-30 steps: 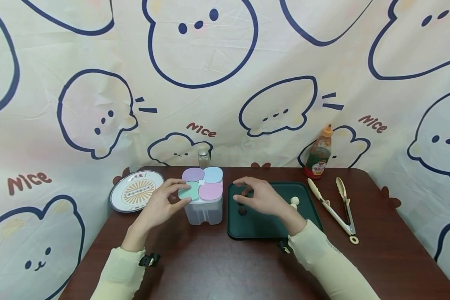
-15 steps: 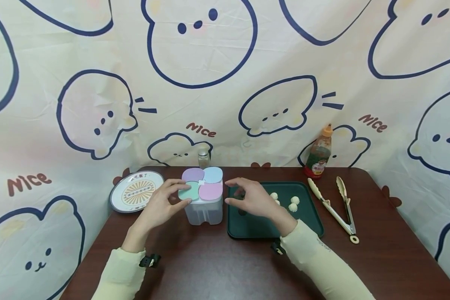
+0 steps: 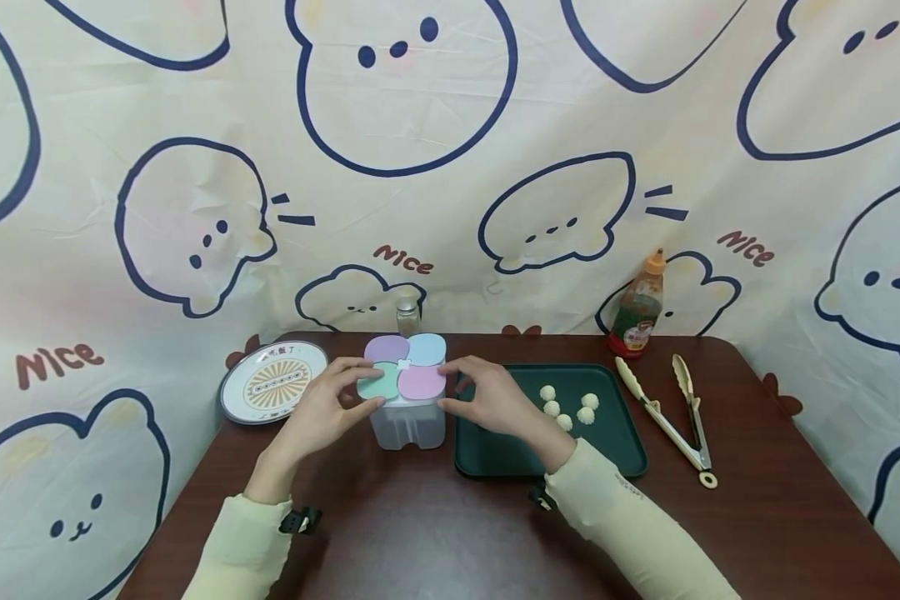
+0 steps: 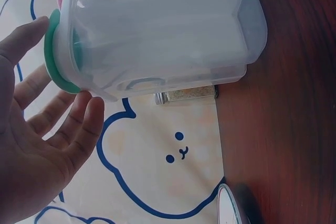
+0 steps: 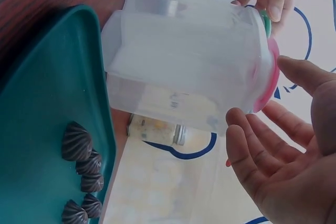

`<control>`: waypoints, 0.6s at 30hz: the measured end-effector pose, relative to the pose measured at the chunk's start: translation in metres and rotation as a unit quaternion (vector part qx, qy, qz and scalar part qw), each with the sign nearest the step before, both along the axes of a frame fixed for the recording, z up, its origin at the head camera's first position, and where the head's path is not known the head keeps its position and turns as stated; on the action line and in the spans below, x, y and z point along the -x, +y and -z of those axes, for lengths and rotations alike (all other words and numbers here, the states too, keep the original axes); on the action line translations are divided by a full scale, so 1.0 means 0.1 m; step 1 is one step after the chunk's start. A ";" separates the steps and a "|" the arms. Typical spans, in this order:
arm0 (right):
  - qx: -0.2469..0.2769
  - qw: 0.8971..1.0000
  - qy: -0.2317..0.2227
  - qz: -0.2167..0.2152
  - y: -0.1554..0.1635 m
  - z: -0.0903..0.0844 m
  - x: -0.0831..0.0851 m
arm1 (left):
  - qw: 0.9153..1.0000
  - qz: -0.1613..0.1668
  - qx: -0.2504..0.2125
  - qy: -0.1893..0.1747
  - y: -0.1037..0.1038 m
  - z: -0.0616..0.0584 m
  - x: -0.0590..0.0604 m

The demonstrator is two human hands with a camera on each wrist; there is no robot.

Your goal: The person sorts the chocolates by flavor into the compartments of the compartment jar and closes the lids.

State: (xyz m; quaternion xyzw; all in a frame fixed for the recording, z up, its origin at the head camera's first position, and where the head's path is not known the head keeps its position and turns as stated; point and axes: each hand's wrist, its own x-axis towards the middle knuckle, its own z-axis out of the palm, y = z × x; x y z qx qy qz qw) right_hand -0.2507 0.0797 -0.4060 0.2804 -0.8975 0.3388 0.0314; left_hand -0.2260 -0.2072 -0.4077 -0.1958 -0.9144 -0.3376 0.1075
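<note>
A wall cloth (image 3: 457, 204) behind everything carries brown "Nice" prints. Before you, the counter (image 3: 435, 533) holds a dark green tray (image 3: 495, 458), splayed tongs (image 3: 667, 429) at its right, and a plate (image 3: 234, 385) at far left, "吃饭了" readable on its rim. The clear container (image 3: 408, 425) stands upright between your grips, just left of the tray. A sauce bottle (image 3: 636, 308) stands at back right, its label too small to read. Your left grip (image 3: 326, 408) pinches the green lid (image 3: 384, 383) between thumb and fingertips; your right grip (image 3: 495, 400) is spread, thumb and fingertips at the edge of the pink lid (image 3: 422, 383). A shaker (image 3: 407, 318) stands behind the container. White balls (image 3: 552, 407) and dark ridged pieces (image 5: 76, 142) lie on the tray.
</note>
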 end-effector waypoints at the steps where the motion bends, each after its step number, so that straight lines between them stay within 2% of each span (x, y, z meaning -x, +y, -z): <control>1: 0.001 1.000 0.002 0.001 -0.01 0.00 0.00 | 1.000 0.000 0.002 0.002 0.00 0.00 0.00; 18: 0.027 0.999 0.005 0.015 -0.09 0.06 0.04 | 1.000 -0.009 0.010 -0.008 0.06 -0.02 0.00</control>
